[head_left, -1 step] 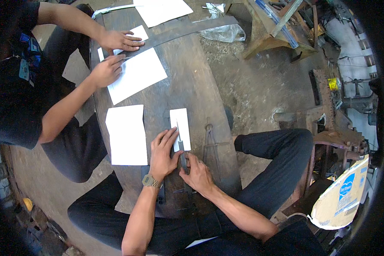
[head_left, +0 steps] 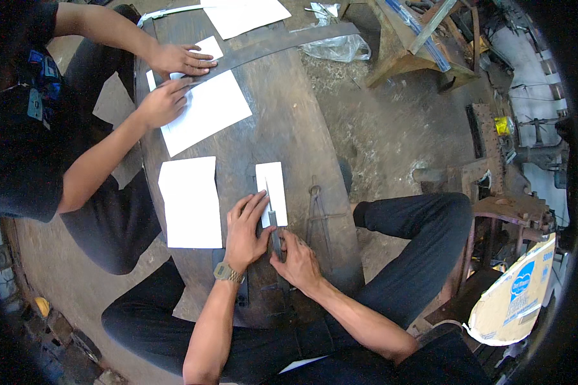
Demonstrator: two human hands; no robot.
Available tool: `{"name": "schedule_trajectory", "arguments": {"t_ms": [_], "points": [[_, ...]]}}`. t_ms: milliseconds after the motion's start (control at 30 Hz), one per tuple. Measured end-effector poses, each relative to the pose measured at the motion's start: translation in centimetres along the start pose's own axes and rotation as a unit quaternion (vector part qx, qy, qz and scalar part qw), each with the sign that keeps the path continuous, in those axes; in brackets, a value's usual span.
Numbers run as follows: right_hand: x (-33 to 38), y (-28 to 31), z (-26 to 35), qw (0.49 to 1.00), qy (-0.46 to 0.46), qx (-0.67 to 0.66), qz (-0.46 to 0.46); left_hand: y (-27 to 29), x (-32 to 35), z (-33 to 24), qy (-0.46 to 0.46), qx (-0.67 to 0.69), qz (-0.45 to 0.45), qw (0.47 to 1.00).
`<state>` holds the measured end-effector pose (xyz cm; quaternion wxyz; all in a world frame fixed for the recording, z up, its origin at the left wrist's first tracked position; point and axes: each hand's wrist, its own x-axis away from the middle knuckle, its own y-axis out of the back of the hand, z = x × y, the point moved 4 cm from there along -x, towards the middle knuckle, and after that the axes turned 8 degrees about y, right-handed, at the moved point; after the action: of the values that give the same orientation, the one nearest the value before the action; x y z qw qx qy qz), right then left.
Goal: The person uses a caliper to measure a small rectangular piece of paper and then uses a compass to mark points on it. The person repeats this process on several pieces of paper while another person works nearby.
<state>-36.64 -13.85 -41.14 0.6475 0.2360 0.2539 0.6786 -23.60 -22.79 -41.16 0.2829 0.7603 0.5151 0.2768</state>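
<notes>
White, the narrow paper strip [head_left: 273, 192] lies on the dark wooden table [head_left: 282, 122] under the left hand [head_left: 245, 230], whose spread fingers press it flat. Just beside, the right hand [head_left: 295, 256] is clamped on a slim metal blade [head_left: 273, 218] crossing the strip.

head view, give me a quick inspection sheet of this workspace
surface: dark worn metal table, scuffed.
job's things: narrow white paper strip with a slim dark tool laid along it.
clutter: white sheet, dividers, long metal strip, plastic bag.
grips: left hand pressing the strip's edge; right hand on the tool.
cables: nothing seen.
surroundings: another person's hands on a second sheet; dusty floor, cardboard box.
</notes>
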Motion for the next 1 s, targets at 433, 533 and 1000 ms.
{"name": "schedule_trajectory", "arguments": {"t_ms": [433, 533, 1000], "points": [[0.2, -0.8, -1.0, 0.999, -0.022, -0.021, -0.013, -0.3, -0.6, 0.4, 0.023, -0.008, 0.024, 0.999], [0.1, -0.7, -1.0, 0.999, -0.024, -0.023, -0.008, -0.3, -0.7, 0.4, 0.03, -0.01, 0.03, 0.999], [0.1, -0.6, -1.1, 0.996, -0.071, -0.031, 0.036, -0.5, -1.0, 0.6, 0.051, -0.017, 0.048, 0.997]]}}
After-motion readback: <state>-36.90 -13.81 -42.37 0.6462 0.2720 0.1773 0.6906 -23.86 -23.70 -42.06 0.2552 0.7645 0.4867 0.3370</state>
